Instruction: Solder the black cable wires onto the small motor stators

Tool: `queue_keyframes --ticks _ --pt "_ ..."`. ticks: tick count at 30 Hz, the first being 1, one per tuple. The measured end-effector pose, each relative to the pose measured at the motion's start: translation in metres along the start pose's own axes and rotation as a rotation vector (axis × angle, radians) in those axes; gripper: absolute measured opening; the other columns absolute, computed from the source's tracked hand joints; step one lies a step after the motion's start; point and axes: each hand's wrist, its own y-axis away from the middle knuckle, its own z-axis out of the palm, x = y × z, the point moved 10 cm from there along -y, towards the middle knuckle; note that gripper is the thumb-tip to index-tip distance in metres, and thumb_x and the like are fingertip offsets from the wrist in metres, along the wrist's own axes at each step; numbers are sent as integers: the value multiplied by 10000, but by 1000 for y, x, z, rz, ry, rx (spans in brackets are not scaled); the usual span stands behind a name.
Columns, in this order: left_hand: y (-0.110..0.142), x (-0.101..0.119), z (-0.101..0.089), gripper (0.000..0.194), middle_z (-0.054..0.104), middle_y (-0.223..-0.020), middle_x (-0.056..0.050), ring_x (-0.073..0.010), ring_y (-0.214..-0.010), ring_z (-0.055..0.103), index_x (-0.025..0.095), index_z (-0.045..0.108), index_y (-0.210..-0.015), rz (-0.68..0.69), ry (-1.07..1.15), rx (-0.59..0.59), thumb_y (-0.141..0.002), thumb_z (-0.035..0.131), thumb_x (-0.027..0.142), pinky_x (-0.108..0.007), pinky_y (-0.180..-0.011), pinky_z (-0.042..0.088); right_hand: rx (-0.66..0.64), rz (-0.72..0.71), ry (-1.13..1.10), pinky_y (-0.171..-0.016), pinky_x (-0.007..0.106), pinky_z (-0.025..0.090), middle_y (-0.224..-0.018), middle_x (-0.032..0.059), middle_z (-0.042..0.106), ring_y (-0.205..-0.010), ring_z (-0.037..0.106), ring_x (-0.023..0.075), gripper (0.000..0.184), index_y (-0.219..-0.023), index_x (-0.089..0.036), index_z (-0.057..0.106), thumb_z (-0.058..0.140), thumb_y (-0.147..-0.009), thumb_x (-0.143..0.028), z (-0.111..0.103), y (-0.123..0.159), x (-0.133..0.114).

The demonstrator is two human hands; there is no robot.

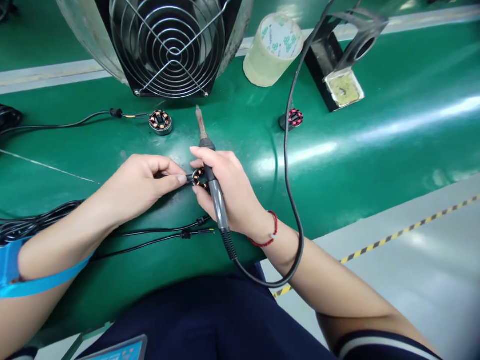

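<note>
Between thumb and fingers, my left hand (144, 187) pinches a black cable right where it meets a small motor stator (198, 178) with copper windings. My right hand (228, 187) is closed around a soldering iron (217, 200), its tip pointing away from me toward the fan. Fingers of the same hand also steady the stator, which is partly hidden behind the iron's handle. A second copper-wound stator (160, 122), joined to a black cable, lies on the green mat beyond my hands. Farther right sits a stator with red windings (295, 118).
A fan with a wire guard (174, 55) stands at the back. Beside it are a roll of clear tape (273, 50) and a soldering iron stand (337, 65) with a sponge (343, 90). Bundled black cables (41, 220) lie at left. The iron's cord (287, 150) loops over my right forearm.
</note>
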Motion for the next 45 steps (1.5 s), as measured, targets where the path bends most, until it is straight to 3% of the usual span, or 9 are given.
queue_keyframes --ticks 15,22,27,31,33,34,37,40,45 --pt "4 5 17 272 543 -566 28 -112 -543 440 181 619 -620 104 -4 -105 -807 584 376 -255 -545 346 141 27 -46 -843 362 520 -925 0 725 -877 632 197 353 -1260 -257 565 530 -932 -128 -2 -5 -3" --pt "2 15 -34 203 746 -950 -50 -216 -920 646 173 698 -844 150 -266 260 -929 523 228 -368 -893 489 251 68 -115 -908 393 576 -1029 32 747 -963 687 198 383 -1329 -275 547 572 -962 -169 -16 7 11" --pt "26 39 -126 289 706 -1141 -100 -253 -1072 629 144 700 -1155 246 -442 617 -909 613 269 -424 -964 517 296 48 -36 -834 326 604 -959 30 767 -892 724 178 327 -1288 -259 583 577 -967 -200 -34 15 17" --pt "125 48 -268 196 664 -1055 -55 -180 -964 628 130 687 -1056 465 -461 1456 -871 620 131 -345 -886 520 296 8 30 -784 268 612 -934 30 767 -842 732 157 278 -1254 -243 602 557 -980 -227 -40 12 13" --pt "170 9 -327 325 612 -1150 -103 -177 -1021 603 61 611 -1104 276 -356 1910 -808 527 -40 -356 -923 508 260 -17 47 -768 248 612 -937 27 762 -830 734 148 274 -1258 -242 598 546 -989 -232 -38 10 12" --pt "169 -15 -353 398 571 -1260 -133 -179 -1141 567 34 545 -1211 43 -338 1937 -844 436 -75 -380 -1016 480 242 -28 50 -764 241 611 -943 25 759 -830 736 146 279 -1268 -245 593 546 -993 -234 -35 9 12" --pt "107 -69 -398 156 669 -1129 -100 -228 -1048 649 66 644 -1087 -151 -332 1559 -948 576 86 -457 -983 537 232 -15 38 -778 252 609 -956 20 756 -846 740 154 275 -1280 -264 592 542 -1010 -262 -29 9 17" --pt "28 -109 -400 309 686 -1190 -86 -228 -1042 682 142 665 -1193 -246 -388 1189 -973 671 359 -435 -906 596 278 73 12 -820 290 605 -962 22 750 -872 736 176 244 -1248 -280 620 520 -1033 -335 -26 9 28" --pt "-39 -148 -408 372 633 -1335 -119 -260 -1169 646 165 630 -1296 -445 -464 1006 -980 658 360 -482 -981 572 263 -1 82 -792 253 612 -936 7 755 -836 751 160 241 -1251 -277 612 523 -1029 -299 -21 1 32"
